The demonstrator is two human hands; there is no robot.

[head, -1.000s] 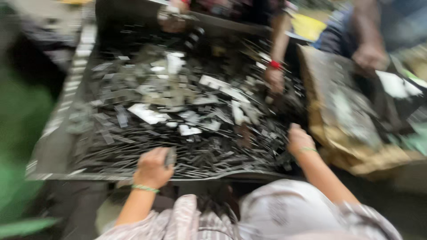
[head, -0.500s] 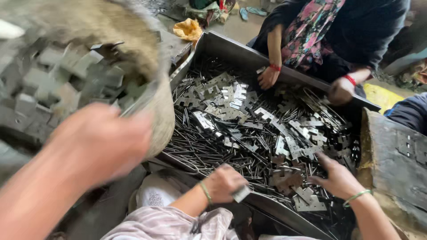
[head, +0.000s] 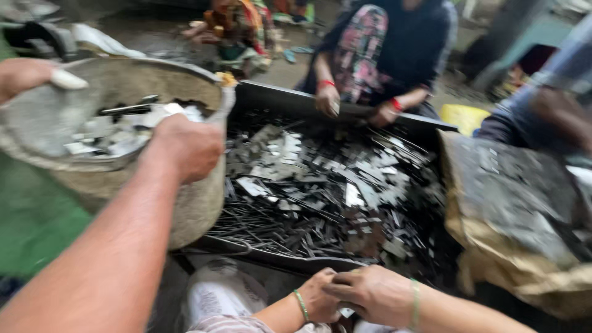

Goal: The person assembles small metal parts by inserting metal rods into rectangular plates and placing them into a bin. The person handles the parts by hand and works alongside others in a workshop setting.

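Note:
I hold a round, grey-tan basket (head: 197, 203) at the left, with flat grey metal pieces (head: 123, 132) lying inside it. My left hand (head: 24, 74) grips its far-left rim with the thumb on top. My right hand (head: 185, 148) is closed over the near rim, and its forearm runs in from the bottom left. The basket sits against the left end of a large dark metal tray (head: 277, 98), which is heaped with thin metal strips and flat plates (head: 327, 185).
A co-worker's two hands with green bangles (head: 364, 293) work at the tray's near edge. Another person sits opposite with their hands on the far rim (head: 330, 98). A dirty brown sack (head: 518, 222) lies at the right, with a yellow object (head: 462, 117) behind it. Green floor (head: 31, 216) shows at the left.
The view has swung left and steadied. The basket now sits lower and in full view against the tray's left end, with my right hand clearly on its rim.

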